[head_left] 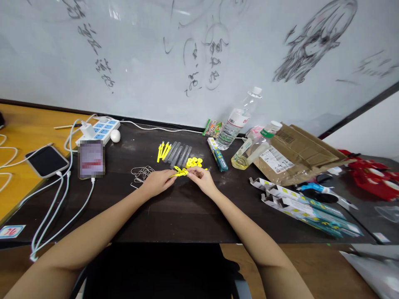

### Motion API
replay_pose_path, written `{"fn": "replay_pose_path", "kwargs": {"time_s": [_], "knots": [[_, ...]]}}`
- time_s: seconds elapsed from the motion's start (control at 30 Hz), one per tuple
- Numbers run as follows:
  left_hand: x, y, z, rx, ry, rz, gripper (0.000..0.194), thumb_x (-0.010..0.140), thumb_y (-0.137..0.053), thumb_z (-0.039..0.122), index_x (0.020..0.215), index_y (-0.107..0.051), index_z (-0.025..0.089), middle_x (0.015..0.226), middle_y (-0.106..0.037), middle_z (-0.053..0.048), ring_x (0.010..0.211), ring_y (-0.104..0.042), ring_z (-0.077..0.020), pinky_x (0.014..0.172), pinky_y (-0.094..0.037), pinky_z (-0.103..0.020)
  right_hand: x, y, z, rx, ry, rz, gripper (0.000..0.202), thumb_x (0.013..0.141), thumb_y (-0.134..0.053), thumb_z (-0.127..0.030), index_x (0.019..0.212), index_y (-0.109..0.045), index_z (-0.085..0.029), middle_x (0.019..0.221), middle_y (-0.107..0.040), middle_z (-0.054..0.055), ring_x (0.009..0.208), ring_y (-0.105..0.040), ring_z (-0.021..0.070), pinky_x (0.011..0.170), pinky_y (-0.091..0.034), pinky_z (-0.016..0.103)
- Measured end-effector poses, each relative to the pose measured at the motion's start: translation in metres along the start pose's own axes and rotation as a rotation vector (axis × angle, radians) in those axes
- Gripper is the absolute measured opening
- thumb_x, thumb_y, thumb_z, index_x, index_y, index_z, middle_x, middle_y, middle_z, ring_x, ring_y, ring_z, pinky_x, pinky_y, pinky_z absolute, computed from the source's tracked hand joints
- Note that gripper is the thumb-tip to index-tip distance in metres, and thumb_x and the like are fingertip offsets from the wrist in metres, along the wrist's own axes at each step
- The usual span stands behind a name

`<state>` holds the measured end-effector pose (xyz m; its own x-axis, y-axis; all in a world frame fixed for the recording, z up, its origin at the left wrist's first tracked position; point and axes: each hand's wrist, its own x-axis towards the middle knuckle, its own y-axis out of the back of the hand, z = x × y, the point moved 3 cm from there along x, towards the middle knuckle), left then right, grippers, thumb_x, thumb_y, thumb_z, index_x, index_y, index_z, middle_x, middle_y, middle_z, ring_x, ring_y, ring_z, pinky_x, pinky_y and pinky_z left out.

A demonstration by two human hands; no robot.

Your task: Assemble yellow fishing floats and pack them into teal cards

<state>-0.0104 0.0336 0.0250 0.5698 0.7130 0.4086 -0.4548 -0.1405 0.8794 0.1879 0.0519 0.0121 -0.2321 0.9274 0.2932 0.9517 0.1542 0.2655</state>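
Two bare hands pinch narrowly on small yellow parts [180,172]: the left hand [159,182] comes in from eight o'clock, the right hand [202,179] from four. The parts sit right between the fingertips, long axis running roughly nine to three o'clock, with neither hand clearly nearer; whether they are one piece or several seems too small to tell. From the grip, clear tubes [178,155] lie just beyond at twelve, yellow rods [163,152] near eleven, yellow rings [195,161] at two, and bent metal wires [142,173] at nine, beside the left hand.
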Motion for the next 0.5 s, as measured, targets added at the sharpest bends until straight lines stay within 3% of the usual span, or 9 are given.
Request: {"fn": "replay_pose_path", "kwargs": {"time_s": [0.1, 0.3, 0.5], "knots": [[0.000, -0.001, 0.002, 0.002, -0.005, -0.008, 0.032, 0.096, -0.034, 0.035, 0.104, -0.061, 0.019, 0.096, -0.071, -0.003, 0.084, -0.067, -0.0165, 0.066, -0.047, -0.025, -0.002, -0.005, -0.002, 0.070, -0.010, -0.040, 0.027, 0.075, -0.068, -0.042, 0.090, -0.064, -0.019, 0.078, -0.064, 0.002, 0.067, -0.057, 0.0136, 0.062, -0.045, 0.027], [0.000, -0.002, 0.003, -0.013, -0.022, -0.035, 0.032, 0.096, -0.034, 0.035, 0.104, -0.061, 0.019, 0.097, -0.070, -0.004, 0.086, -0.067, -0.0160, 0.067, -0.047, -0.024, -0.006, -0.015, -0.006, 0.288, -0.067, -0.131, 0.034, 0.068, -0.074, -0.040, 0.090, -0.056, -0.022, 0.079, -0.058, 0.001, 0.070, -0.056, 0.0129, 0.055, -0.051, 0.025], [0.000, 0.004, 0.002, 0.001, 0.013, 0.013, 0.031, 0.095, -0.036, 0.033, 0.102, -0.063, 0.019, 0.092, -0.070, -0.003, 0.080, -0.066, -0.0139, 0.065, -0.046, -0.022, -0.003, -0.006, -0.005, 0.295, -0.027, -0.033, 0.032, 0.069, -0.073, -0.038, 0.087, -0.053, -0.021, 0.078, -0.054, -0.001, 0.068, -0.055, 0.0110, 0.066, -0.056, 0.028]]}}
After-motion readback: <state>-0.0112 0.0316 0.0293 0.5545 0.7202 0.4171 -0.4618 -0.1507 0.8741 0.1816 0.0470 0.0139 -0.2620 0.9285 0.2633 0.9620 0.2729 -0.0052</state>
